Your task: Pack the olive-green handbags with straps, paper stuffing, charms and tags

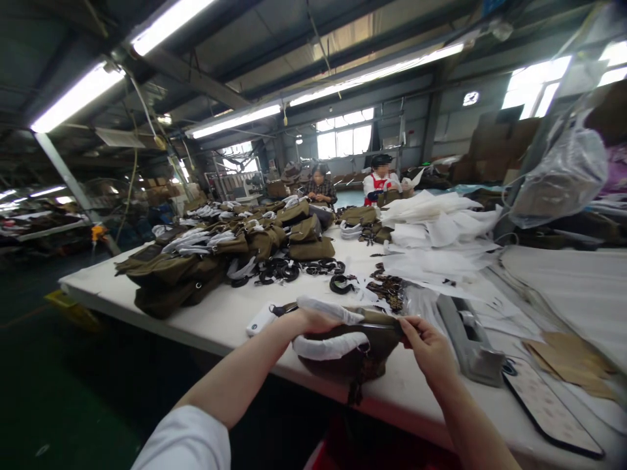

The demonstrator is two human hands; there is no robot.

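Observation:
A dark olive-brown handbag (337,356) stands at the table's near edge, its handles wrapped in white padding. My left hand (316,320) is closed on the bag's top at the left, and the upper wrapped handle (330,309) hides most of its fingers. At the opposite end of the top edge, my right hand (425,339) pinches the bag's corner beside the zipper line. The lower wrapped handle (333,346) hangs over the front. A dark tassel or strap end (355,391) dangles below it.
Piled olive bags (176,274) cover the table's left. Behind my bag lie coiled black straps (279,269) and small brown pieces (386,290). White sheets (431,222) heap at right. A grey tape dispenser (470,339) and a phone (553,405) lie near my right arm. Two people sit beyond.

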